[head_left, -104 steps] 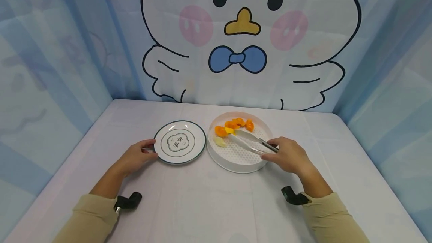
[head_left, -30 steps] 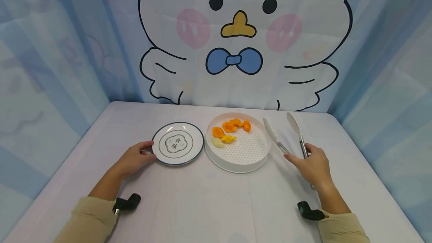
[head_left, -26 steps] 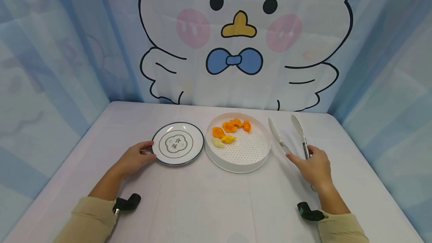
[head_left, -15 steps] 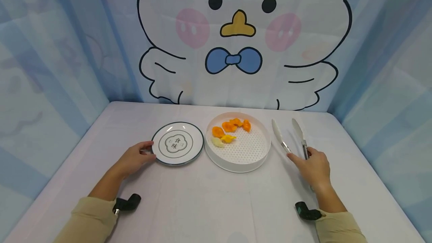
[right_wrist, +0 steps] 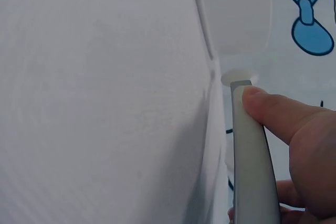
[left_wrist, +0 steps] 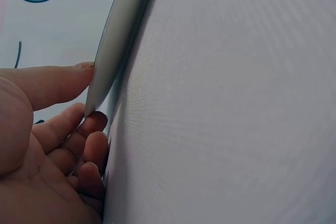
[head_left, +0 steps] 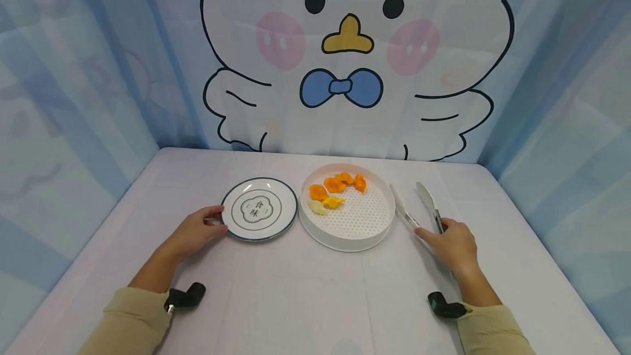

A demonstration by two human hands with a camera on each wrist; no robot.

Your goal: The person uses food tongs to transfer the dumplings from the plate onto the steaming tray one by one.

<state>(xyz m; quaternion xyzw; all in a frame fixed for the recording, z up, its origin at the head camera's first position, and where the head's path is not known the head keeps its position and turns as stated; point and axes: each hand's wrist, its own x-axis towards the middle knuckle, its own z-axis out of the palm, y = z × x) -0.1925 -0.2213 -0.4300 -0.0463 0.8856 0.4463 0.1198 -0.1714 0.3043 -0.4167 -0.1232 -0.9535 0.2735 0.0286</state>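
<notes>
In the head view my left hand [head_left: 197, 232] holds the left rim of a white round plate [head_left: 235, 196] with a dark edge line. The left wrist view has the thumb on the plate's rim [left_wrist: 113, 51] and fingers curled beneath. My right hand [head_left: 451, 245] grips metal tongs [head_left: 426, 197] with pale tips, their arms spread and nothing between them. Seen from the right wrist, the thumb presses along one arm of the tongs [right_wrist: 254, 166]. A white round tray [head_left: 345, 244] with a perforated floor stands left of the tongs. It holds several orange pieces [head_left: 334, 184], a yellow piece [head_left: 333, 202] and a pale piece [head_left: 317, 208].
The plate and tray sit side by side on a white-covered table [head_left: 296, 305]. A curtain [head_left: 340, 130] with a cartoon figure hangs behind the table, and bluish curtains flank both sides.
The tongs, earlier over the tray at the yellow piece, have let go of it and moved right with my right hand, then slightly back left. My left hand has stayed at the plate.
</notes>
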